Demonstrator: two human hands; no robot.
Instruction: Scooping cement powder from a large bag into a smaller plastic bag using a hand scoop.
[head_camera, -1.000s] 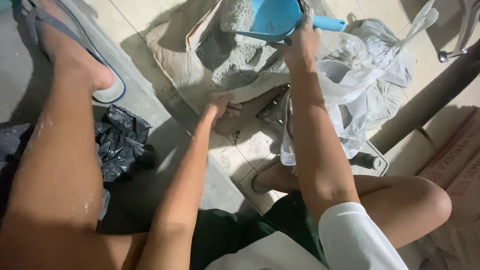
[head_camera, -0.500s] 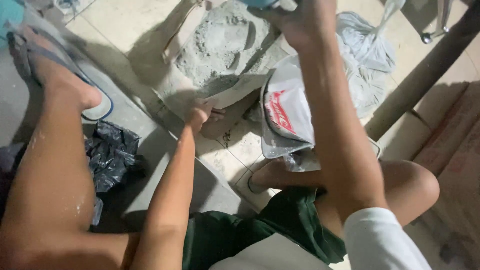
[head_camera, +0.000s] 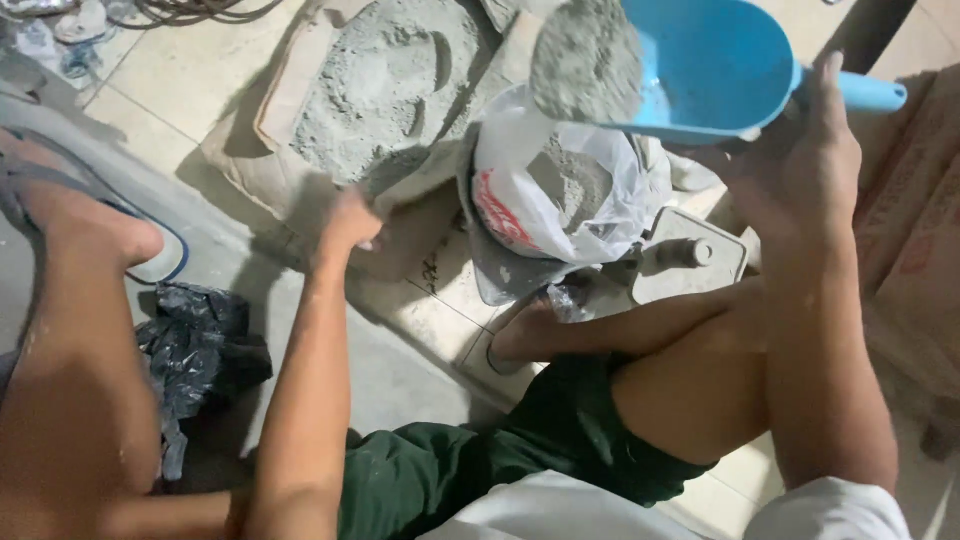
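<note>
My right hand (head_camera: 805, 160) grips the handle of a blue plastic scoop (head_camera: 715, 65). The scoop is heaped with grey cement powder (head_camera: 585, 60) and hangs above a white plastic bag (head_camera: 530, 200), which holds some of the same powder. My left hand (head_camera: 350, 222) rests on the lower edge of an open brown paper sack (head_camera: 265, 150) full of grey cement (head_camera: 385, 85); its fingers are curled, and I cannot tell how firmly it grips. The white bag sits on a grey scale-like platform (head_camera: 690, 260).
My bare legs frame the spot: left foot in a sandal (head_camera: 90, 225) at left, right foot (head_camera: 530, 330) tucked under the white bag. A crumpled black plastic bag (head_camera: 190, 345) lies on the tiled floor. Brown sacks (head_camera: 920, 200) stack at right.
The scoop came out of the sack loaded with cement and swung right, over the white bag. My view moved closer. The left hand stayed on the sack's edge.
</note>
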